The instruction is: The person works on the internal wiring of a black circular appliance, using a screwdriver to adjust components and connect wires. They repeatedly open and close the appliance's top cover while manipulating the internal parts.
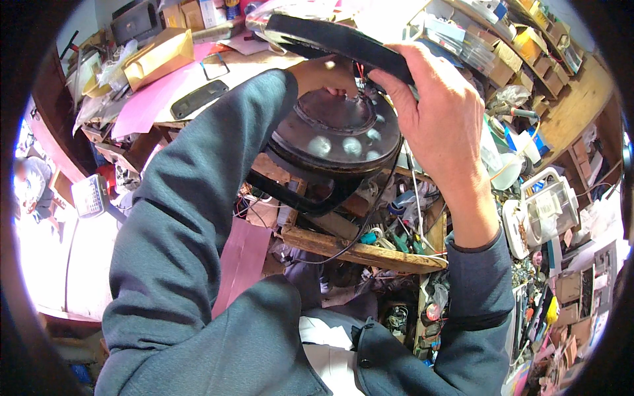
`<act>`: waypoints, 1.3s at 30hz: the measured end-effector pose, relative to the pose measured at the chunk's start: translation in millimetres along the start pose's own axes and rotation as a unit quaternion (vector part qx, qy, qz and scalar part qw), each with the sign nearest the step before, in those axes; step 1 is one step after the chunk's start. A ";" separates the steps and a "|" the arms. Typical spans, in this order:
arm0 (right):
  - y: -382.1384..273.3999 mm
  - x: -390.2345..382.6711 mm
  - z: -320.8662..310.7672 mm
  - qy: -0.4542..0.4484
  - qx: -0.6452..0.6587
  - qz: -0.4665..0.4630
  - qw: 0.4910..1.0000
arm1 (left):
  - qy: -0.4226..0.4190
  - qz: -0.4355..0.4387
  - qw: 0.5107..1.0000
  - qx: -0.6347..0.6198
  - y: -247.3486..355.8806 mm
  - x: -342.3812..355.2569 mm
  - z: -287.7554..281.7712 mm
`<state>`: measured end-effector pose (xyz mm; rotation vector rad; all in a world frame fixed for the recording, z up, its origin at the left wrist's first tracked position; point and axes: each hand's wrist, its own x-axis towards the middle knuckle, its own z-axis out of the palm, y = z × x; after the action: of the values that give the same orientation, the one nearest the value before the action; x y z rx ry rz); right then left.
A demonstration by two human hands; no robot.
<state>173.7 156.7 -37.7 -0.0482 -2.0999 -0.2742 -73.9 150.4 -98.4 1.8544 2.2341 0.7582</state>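
Observation:
My right hand [439, 109] grips the edge of a black flat cover [343, 46], thumb below and fingers above, and holds it tilted up. Beneath it stands a round dark metal appliance [337, 142] with dents or bright reflections on its face and a black curved handle [290, 195] on the near side. My left hand [323, 78] reaches under the cover, over the appliance. Its fingertips look curled, close to thin red wires [360, 69]; the cover hides most of that hand, and what it holds cannot be made out.
A black cord [370, 228] hangs from the appliance past a wooden drawer edge [363, 254]. Pink sheets [155, 105], a dark oblong shell [198, 99] and a brown envelope [158, 58] lie left. To the right are a clear plastic container [548, 204], tools and cluttered shelves [515, 49].

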 end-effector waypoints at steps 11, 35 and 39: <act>-2.9 -1.0 -0.2 -0.005 0.002 0.008 1.000 | -0.006 -0.016 1.000 -0.022 16.4 10.7 8.7; -3.4 -3.8 4.1 -0.002 -0.010 0.002 1.000 | 0.001 -0.037 0.998 -0.041 21.8 4.1 10.5; -3.5 -1.6 1.3 -0.007 -0.011 0.002 1.000 | 0.003 -0.043 0.998 -0.037 24.3 -3.1 5.5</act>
<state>173.0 153.7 -40.3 -0.0683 -2.1099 -0.2947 -49.6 151.8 -92.6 1.7128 2.2408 0.8215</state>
